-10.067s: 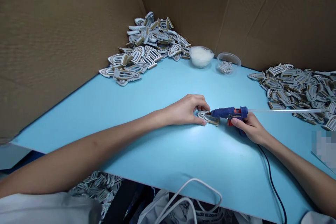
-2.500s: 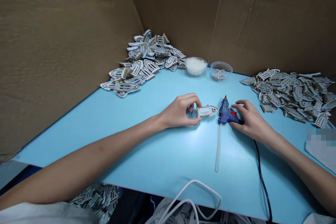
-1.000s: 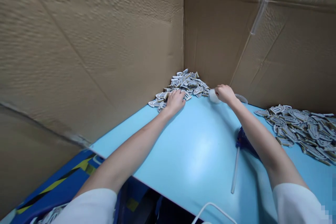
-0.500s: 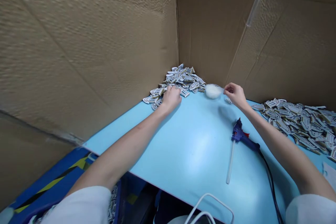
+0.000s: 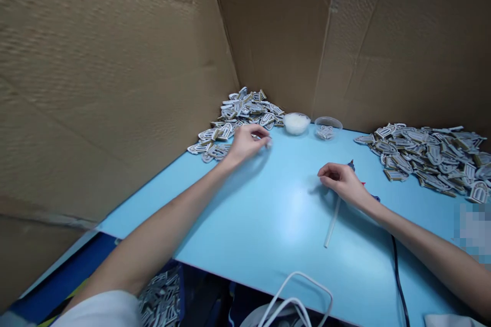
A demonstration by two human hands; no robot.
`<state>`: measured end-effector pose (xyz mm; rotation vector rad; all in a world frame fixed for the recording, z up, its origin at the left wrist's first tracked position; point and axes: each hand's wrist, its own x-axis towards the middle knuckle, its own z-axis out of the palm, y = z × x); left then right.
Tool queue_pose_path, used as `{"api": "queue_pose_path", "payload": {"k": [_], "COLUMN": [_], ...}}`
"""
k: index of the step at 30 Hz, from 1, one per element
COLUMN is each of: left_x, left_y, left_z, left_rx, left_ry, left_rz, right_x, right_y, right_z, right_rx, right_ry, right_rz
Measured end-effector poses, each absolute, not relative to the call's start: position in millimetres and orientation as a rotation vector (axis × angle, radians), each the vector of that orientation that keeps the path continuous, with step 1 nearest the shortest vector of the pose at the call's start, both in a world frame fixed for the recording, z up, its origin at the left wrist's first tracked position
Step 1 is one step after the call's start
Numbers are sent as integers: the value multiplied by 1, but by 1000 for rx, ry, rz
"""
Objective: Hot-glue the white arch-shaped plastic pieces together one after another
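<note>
My left hand (image 5: pixel 247 144) is closed in a pinch at the front of the left pile of small arch-shaped pieces (image 5: pixel 249 110). Something small and pale shows at its fingertips, too blurred to name. Over the table, my right hand (image 5: pixel 341 181) has thumb and fingers pressed together; what they hold, if anything, is hidden. Beneath that hand lies a glue gun (image 5: pixel 352 164), mostly covered, with its clear glue stick (image 5: pixel 332 225) pointing toward me. Behind the hands stand a clear bowl of white material (image 5: pixel 296 123) and a clear round tub (image 5: pixel 336 122) with small pieces inside.
A larger pile of arch-shaped pieces (image 5: pixel 433 156) spreads along the right back of the blue table (image 5: pixel 268 230). Cardboard walls (image 5: pixel 276 36) close off the left and back. A black cable (image 5: pixel 399 281) runs to the front edge. Below sits a bin of pieces (image 5: pixel 163 291).
My right hand has come back from the tub toward me, over the glue gun. My left hand has lifted slightly off the pile and its fingers point right. The view has shifted to the right.
</note>
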<state>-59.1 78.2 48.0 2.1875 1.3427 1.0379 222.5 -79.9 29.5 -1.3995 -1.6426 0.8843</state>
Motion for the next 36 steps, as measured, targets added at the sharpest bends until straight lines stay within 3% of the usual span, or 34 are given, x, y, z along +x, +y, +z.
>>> {"api": "queue_pose_path", "payload": {"k": [8,16,36], "left_x": [-11,-11,-10], "left_y": [7,-4,-2], "left_z": [29,28,12], "left_rx": [1926,2339,2346], "left_ry": [653,521,441], "left_rz": [574,495,430], "right_x": [237,229,209], "right_y": [-81,-85,-90], "right_z": [35,30,20], "right_rx": [-1400,-1365,-1228], "right_ry": [-1649,-1874,-2153], "right_rz": [761,701,554]}}
